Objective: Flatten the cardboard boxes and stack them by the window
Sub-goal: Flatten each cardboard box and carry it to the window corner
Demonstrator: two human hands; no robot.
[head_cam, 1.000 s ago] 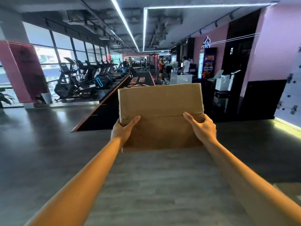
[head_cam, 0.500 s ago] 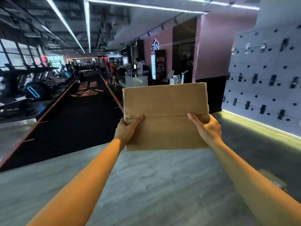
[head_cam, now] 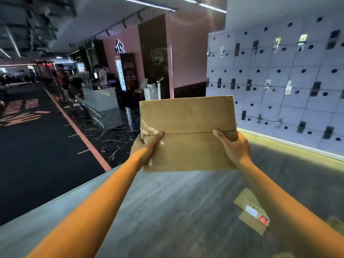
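A flat brown cardboard box (head_cam: 188, 133) is held up in the air in front of the person, in the middle of the view. It is a thin, wide rectangle with a dull, papery face. A straight seam runs across it from side to side, about halfway down. Bits of clear tape with pale marks are seen on its left edge, and the top right corner is a little creased.

The box is gripped by both hands, one at each side, right at the seam. The left hand (head_cam: 147, 146) is curled round the left edge, with the thumb laid flat across the front and the fingers hidden behind. The right hand (head_cam: 232, 146) is curled round the right edge in the same way, with the thumb on the front. Both bare arms are stretched out straight.

Below the box, a smooth grey floor (head_cam: 167, 211) with faint streaks is seen. A second flat piece of cardboard (head_cam: 251, 211) lies on it at the lower right, well apart from the held box, partly hidden by the right arm. A white label and a small red sticker are stuck on it.

A wall of pale square lockers (head_cam: 279, 81) with dark round knobs is seen on the right, with a yellow glow along its foot. On the left, a dark mat (head_cam: 37, 155) with an orange edge line is laid. A white counter (head_cam: 100, 99) stands farther back by a pink wall (head_cam: 186, 53), with people near it, too blurred to tell more.
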